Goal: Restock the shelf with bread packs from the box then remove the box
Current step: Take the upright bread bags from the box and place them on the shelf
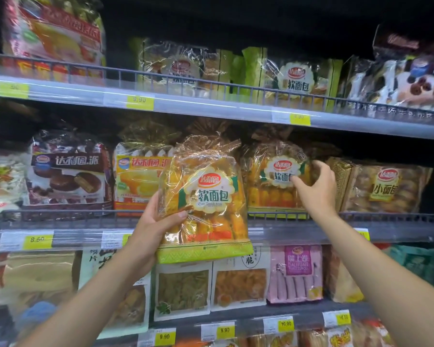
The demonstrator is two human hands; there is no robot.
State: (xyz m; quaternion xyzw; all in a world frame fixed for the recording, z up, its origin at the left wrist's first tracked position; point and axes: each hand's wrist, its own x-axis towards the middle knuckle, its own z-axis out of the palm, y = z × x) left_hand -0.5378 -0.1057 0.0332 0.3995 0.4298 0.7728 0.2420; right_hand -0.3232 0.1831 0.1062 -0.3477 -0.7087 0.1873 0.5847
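Before middle shelf [311, 222], left hand [150, 221] clasping one bread pack [206, 196], right hand [316, 189] grip spread on second pack [273, 176]

Both arms reach forward; left hand [152, 222] gripping, right hand [315, 189] spread, fingers curled.

A single wide-angle head view looks straight ahead and slightly down at close range onto a grey metal store shelf [361, 230] with wire front rails. Both forearms reach in from the bottom edge. Three shelf tiers fill the frame, bowing at the edges; no second view overlaps.
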